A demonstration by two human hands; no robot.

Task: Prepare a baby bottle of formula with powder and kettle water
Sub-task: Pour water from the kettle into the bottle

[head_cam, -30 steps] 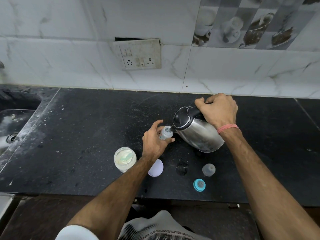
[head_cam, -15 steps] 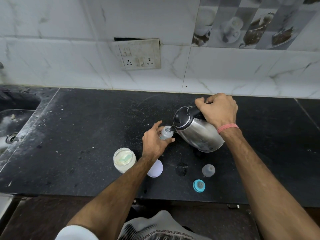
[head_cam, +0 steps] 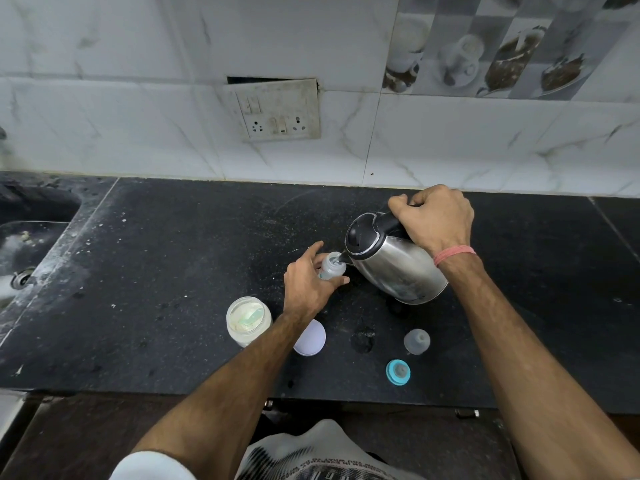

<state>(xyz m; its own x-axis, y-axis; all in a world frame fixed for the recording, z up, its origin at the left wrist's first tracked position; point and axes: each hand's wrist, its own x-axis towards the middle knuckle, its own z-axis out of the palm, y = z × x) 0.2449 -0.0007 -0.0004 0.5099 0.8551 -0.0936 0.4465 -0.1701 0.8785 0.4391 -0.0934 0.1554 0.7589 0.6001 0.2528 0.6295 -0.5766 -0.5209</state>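
Mid-frame, the left hand [head_cam: 308,285] wraps the light, tippable bottle [head_cam: 331,265] low down — the right hand [head_cam: 433,220] fists the heavy steel kettle [head_cam: 391,261] by its handle.

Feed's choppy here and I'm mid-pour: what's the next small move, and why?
Probably hold the tilt steady: the right hand has the kettle tipped with its spout at the mouth of the bottle, which the left hand grips. The fill level isn't readable.

Steel kettle [head_cam: 394,268], black lid, centre-right of frame, tilted left, spout at the mouth of the small clear bottle [head_cam: 331,267] (upright, uncapped). Open powder jar [head_cam: 248,320] lower centre-left; teal-ringed teat [head_cam: 398,373] lower centre.
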